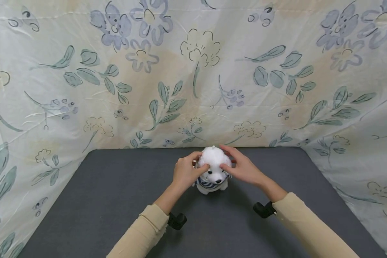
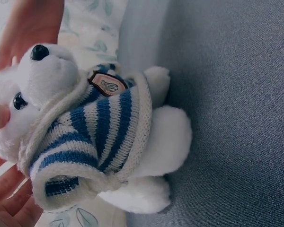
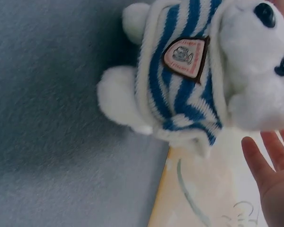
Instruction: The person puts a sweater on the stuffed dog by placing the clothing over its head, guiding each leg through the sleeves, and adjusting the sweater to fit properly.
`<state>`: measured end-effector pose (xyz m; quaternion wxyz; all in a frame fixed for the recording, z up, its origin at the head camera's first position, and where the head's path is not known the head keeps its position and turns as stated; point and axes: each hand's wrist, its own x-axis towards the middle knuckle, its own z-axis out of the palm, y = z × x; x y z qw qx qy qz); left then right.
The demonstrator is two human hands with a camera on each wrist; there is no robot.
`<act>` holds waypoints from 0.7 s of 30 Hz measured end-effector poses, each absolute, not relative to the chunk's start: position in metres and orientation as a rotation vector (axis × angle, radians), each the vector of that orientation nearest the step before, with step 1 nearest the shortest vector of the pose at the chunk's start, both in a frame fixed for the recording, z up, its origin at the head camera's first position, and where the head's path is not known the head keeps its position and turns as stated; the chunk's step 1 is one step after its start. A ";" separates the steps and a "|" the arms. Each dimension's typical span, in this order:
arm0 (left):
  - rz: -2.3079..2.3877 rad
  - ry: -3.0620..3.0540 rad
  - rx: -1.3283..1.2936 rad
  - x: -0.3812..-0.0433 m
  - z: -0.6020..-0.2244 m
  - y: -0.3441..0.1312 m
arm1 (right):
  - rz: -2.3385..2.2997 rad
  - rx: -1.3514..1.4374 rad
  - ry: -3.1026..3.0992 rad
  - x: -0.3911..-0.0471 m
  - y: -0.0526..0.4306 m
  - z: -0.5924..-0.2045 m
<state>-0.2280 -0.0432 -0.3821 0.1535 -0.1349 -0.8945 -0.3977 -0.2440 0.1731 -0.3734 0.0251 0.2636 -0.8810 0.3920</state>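
A white plush dog (image 1: 213, 179) in a blue-and-white striped knit sweater (image 2: 109, 120) stands on the dark grey table, facing me. My left hand (image 1: 187, 170) holds one side of its head, thumb on the face beside an eye and fingers reaching behind. On the opposite side, my right hand (image 1: 243, 167) holds the head too, its thumb near the other eye and the fingers fairly straight along the fur. A shield-shaped patch (image 3: 185, 57) shows on the sweater's front. The far side of the dog's head is hidden.
The dark grey table (image 1: 122, 200) spreads around the dog, its back edge right behind it. A floral cloth (image 1: 167, 79) hangs behind and at both sides. Black wrist mounts (image 1: 177, 221) sit below the beige sleeves (image 1: 142, 229).
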 end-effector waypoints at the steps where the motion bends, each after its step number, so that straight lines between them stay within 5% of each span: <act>1: -1.139 -2.565 -0.389 -0.228 -0.382 -0.043 | 1.204 0.822 -2.730 -0.244 0.171 -0.373; 21: -1.045 -2.604 -0.453 -0.221 -0.376 -0.047 | 1.259 0.818 -2.721 -0.244 0.162 -0.374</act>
